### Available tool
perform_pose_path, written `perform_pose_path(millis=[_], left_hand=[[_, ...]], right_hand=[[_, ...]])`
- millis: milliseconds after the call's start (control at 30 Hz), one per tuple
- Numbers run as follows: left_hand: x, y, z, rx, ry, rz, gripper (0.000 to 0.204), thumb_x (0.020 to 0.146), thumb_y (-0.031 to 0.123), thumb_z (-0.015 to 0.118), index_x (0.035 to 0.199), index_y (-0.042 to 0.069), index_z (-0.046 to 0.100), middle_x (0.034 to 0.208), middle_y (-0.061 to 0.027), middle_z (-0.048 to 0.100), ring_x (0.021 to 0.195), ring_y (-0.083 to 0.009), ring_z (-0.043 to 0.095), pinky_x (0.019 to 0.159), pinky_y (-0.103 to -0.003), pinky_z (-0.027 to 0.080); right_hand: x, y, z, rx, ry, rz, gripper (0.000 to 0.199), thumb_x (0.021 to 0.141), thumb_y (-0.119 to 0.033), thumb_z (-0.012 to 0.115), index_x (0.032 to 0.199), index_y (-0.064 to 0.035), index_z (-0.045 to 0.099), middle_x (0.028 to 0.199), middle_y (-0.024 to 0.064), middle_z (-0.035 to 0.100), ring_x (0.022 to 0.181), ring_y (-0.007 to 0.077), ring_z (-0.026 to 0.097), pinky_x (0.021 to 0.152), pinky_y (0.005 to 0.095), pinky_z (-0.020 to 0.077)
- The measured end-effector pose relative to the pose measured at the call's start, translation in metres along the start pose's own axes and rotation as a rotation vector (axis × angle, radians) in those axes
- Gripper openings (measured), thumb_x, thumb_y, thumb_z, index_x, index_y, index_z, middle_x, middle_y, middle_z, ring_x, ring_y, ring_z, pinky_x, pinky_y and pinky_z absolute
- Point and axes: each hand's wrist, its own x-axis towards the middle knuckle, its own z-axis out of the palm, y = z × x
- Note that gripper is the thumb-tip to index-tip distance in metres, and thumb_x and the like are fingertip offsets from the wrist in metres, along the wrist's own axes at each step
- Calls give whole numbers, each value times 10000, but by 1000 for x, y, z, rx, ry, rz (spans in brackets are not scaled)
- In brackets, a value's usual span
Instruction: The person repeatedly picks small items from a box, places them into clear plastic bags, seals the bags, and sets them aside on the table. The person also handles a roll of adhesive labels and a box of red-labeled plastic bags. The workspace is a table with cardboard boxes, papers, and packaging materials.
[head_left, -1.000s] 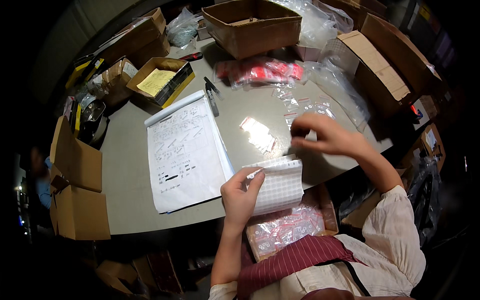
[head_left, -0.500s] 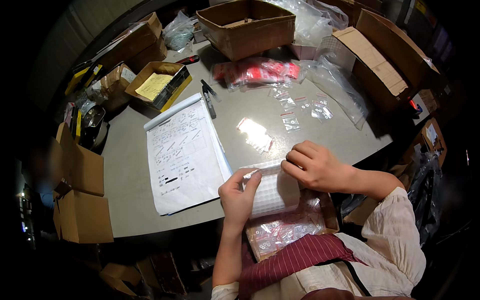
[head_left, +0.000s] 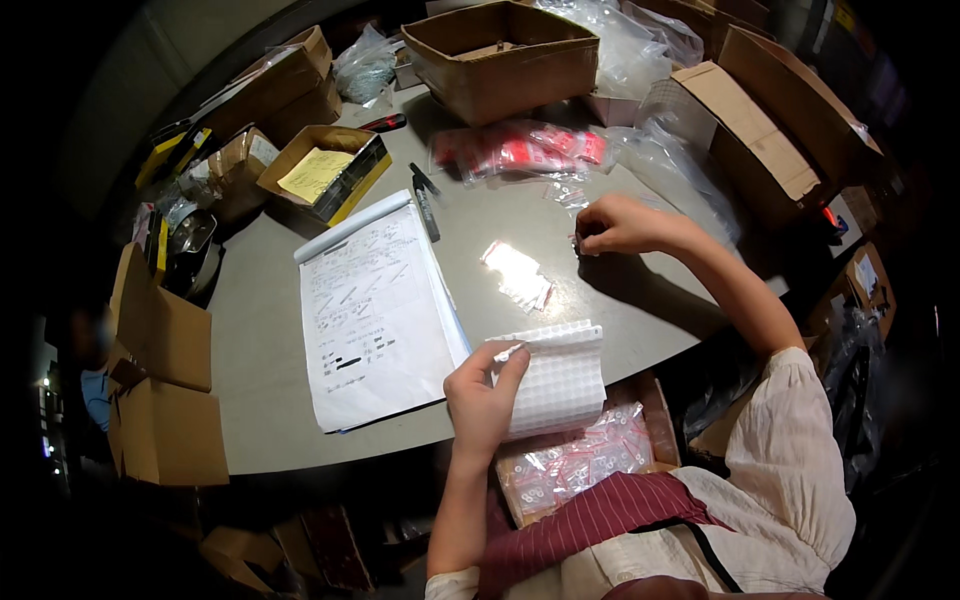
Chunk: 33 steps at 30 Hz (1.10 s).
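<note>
Below the worktop's [head_left: 262, 400] near edge, bagged rings [head_left: 575, 468] are partly hidden by a white sticker sheet [head_left: 558, 375], pinched in the left hand [head_left: 482, 395] over that edge, apparently to keep its dots upward. Farther in, the right hand [head_left: 622, 224] is narrowed; whether anything is gripped cannot be told. Small bags [head_left: 566, 195] beyond are partly covered.

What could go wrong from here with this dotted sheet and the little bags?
Your left hand pinches the dotted sheet by one side, past the table edge, so it might slip toward the open box below.

Your right hand is close to the small bags and could nudge them.

Glare whitens the pile, so a flaw there might be missed.
</note>
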Motion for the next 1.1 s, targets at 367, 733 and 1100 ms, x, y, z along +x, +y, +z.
perform_pose_path(millis=[367, 733, 1100], left_hand=[[-1, 2, -2, -15, -40, -42, 189, 917, 127, 777, 1047, -11, 762, 829, -68, 744, 750, -99, 636, 686, -254, 496], [1, -1, 0, -44, -32, 34, 133, 940, 49, 713, 1038, -36, 740, 700, 70, 592, 606, 4, 446, 526, -207, 304], [1, 1, 0, -17, -53, 73, 158, 939, 49, 708, 1052, -58, 738, 811, -4, 683, 724, -52, 572, 623, -213, 431]], right_hand=[[8, 15, -18, -136, 184, 27, 273, 856, -192, 737, 981, 31, 643, 834, 171, 676, 761, 270, 647, 730, 399, 510], [51, 16, -14, -405, 112, -21, 365, 812, -154, 738, 1077, 69, 621, 1050, 262, 685, 1000, 416, 670, 859, 482, 520], [-21, -42, -13, -231, 68, -64, 275, 842, -183, 768, 961, 23, 631, 869, 207, 663, 819, 371, 664, 752, 466, 521]])
